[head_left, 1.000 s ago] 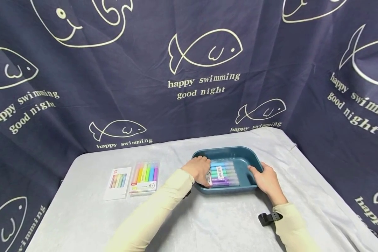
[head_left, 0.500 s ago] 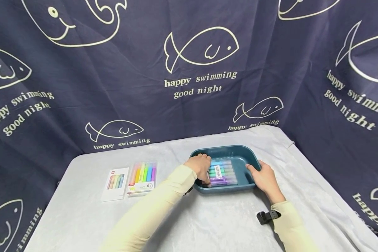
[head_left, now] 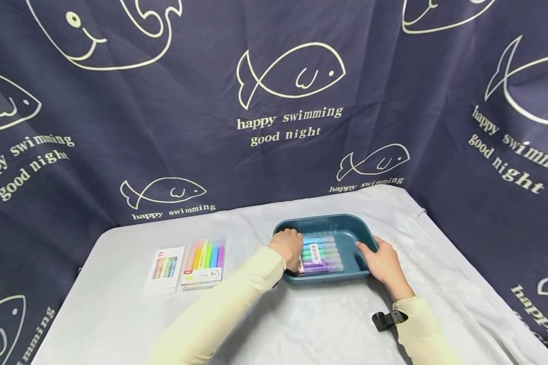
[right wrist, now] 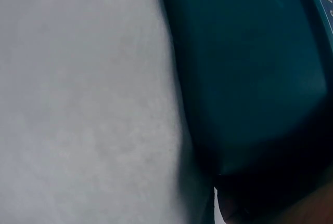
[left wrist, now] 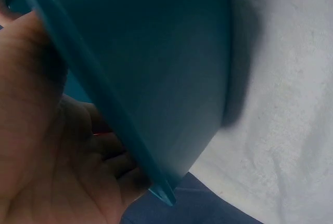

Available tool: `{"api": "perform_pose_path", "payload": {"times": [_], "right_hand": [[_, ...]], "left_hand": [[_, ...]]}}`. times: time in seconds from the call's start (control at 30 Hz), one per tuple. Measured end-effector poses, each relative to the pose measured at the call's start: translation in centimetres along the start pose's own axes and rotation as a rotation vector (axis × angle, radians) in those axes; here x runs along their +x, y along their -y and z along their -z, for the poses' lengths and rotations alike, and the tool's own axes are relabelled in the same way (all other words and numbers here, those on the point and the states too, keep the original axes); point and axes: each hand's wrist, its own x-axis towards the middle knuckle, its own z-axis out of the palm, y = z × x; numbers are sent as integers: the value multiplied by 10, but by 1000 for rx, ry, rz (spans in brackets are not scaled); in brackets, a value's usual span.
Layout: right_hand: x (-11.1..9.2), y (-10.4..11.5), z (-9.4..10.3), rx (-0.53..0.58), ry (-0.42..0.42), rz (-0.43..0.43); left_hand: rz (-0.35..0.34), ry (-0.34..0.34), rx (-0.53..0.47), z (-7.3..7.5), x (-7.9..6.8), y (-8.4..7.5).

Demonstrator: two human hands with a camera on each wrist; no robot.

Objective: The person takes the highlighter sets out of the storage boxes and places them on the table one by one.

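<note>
A blue-green plastic basin [head_left: 351,263] stands on the cloth, with a clear pack of coloured markers [head_left: 321,253] lying flat in its left part. My left hand [head_left: 287,248] reaches over the basin's left rim and holds the pack's left end. Its fingertips are hidden in the head view. From the left wrist, the curled fingers [left wrist: 112,154] show behind the rim, with a bit of red between them. My right hand [head_left: 383,263] grips the basin's right end, thumb inside and fingers outside. In the right wrist view the basin's outer wall [right wrist: 250,68] fills the right side.
Left of the basin lie a clear box of six highlighters [head_left: 205,261] and a white box with pens pictured on it [head_left: 164,271]. A pale cloth [head_left: 301,324] covers the table. Behind it hangs a dark blue curtain [head_left: 187,126] with fish drawings.
The left wrist has shifted slightly right relative to the basin, and the hand sits more upright at the pack's end. The right hand keeps its grip. The head view has moved slightly.
</note>
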Motion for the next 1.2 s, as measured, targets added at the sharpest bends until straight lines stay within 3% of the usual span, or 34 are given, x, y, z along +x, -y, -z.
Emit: {"api": "perform_pose_path", "payload": {"times": [0.2,0.6,1.2], "right_hand": [[-2,5,-5,11,12,2],[-2,-1,1,-2,6,-8],[0,-1,1,-6,46,3]], "left_hand": [[38,37,38,-2,-4,1],[1,-113,35,1,-5,-1],[48,-223,11,-6,-12,-1]]}}
